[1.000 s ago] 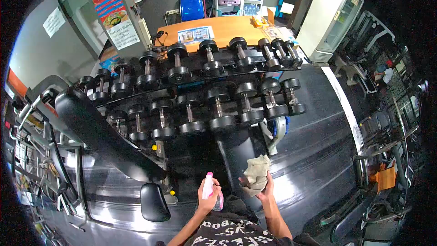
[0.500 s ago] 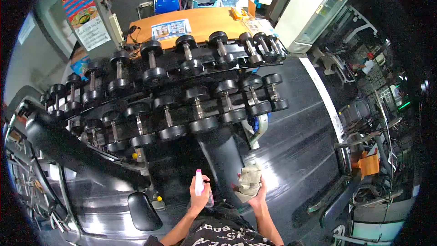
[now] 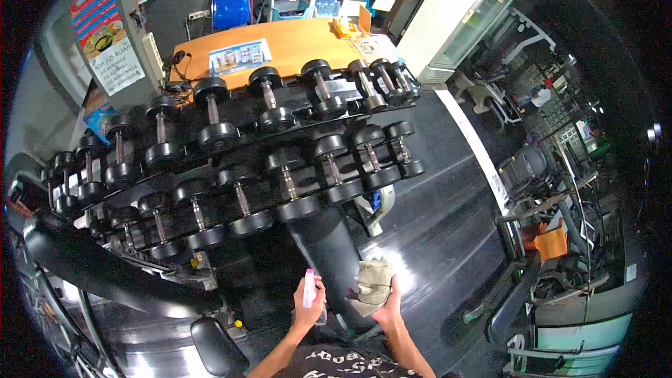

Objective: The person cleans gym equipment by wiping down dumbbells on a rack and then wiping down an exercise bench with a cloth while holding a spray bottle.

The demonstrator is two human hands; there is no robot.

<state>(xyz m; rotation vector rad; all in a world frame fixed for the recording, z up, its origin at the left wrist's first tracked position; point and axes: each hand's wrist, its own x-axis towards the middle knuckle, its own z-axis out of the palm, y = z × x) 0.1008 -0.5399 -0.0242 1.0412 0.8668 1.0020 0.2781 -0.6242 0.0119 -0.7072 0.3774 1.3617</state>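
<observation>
A spray bottle (image 3: 309,288) with a pink and white head is gripped in my left hand (image 3: 306,310), its fingers wrapped round the neck. My right hand (image 3: 389,308) is closed on a crumpled beige cloth (image 3: 374,284), which bunches up above the palm. Both hands are low in the view, apart from each other, in front of my dark printed shirt. Just beyond them, a black padded bench (image 3: 323,259) reaches toward a two-tier dumbbell rack (image 3: 231,152). Black dumbbells with metal handles (image 3: 288,183) stand in rows on both tiers. Neither hand touches them.
Behind the rack is a wooden desk (image 3: 203,45) with a blue chair (image 3: 231,7) beyond it. A white glass-door fridge (image 3: 458,17) stands at the back right. Black padded equipment (image 3: 112,266) lies left, and gym machines (image 3: 532,168) line the right. A person (image 3: 540,96) is far right.
The view has shifted, so the rack and desk sit further left and slightly lower. My hands keep hold of the bottle and cloth; the cloth has turned a little in my right hand.
</observation>
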